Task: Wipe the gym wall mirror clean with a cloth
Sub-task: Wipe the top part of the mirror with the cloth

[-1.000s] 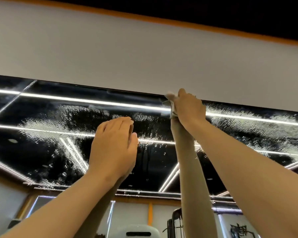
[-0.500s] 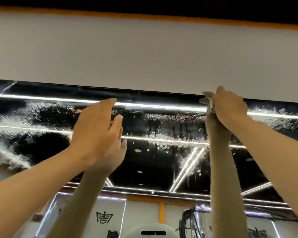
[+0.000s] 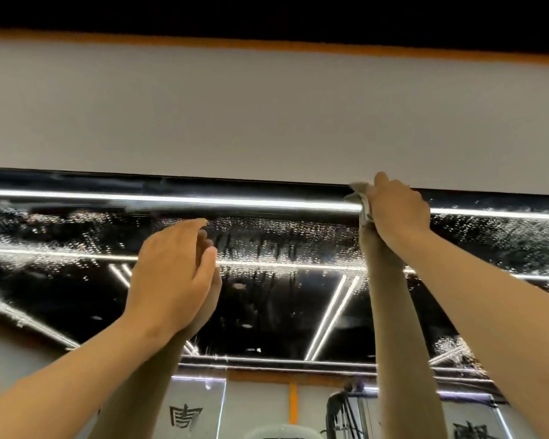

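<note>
The wall mirror [image 3: 282, 299] fills the lower half of the view, speckled with water droplets and streaks below its top edge. My right hand [image 3: 393, 210] reaches up to that top edge and grips a small pale cloth [image 3: 360, 198], pressing it against the glass. My left hand [image 3: 171, 274] lies flat with straight fingers on the mirror, lower and to the left. Both arms show doubled in the reflection.
Above the mirror runs a plain white wall band [image 3: 267, 115] with an orange stripe [image 3: 267, 45] under a dark ceiling. Reflected ceiling light strips, an orange post and gym equipment [image 3: 339, 413] appear in the glass.
My right hand with the cloth has slid to the right along the mirror's top edge, leaving a wiped strip behind it. My left hand has also shifted right across the glass.
</note>
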The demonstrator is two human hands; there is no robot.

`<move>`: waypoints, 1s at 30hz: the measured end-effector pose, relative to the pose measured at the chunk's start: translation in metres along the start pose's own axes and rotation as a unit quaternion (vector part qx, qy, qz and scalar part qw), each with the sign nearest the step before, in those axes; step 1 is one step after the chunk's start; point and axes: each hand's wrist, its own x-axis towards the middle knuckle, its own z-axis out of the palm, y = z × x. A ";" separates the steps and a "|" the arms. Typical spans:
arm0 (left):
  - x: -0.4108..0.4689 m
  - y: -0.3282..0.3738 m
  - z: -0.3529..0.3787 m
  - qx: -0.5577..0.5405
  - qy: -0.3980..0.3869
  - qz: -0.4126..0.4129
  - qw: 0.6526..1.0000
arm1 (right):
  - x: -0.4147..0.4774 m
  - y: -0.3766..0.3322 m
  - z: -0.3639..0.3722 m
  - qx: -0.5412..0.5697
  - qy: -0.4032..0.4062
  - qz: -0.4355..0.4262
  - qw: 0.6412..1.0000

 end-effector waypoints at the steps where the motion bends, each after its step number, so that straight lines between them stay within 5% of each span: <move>1: 0.000 0.000 0.000 -0.002 0.008 -0.008 1.000 | 0.000 0.000 0.001 0.003 0.005 0.003 1.000; 17: 0.001 -0.007 0.006 -0.031 0.025 -0.023 0.999 | 0.005 -0.025 0.006 0.067 0.020 0.107 0.992; 30: 0.001 -0.010 0.007 -0.022 0.041 -0.002 0.999 | -0.005 -0.122 0.013 0.064 0.005 0.012 0.998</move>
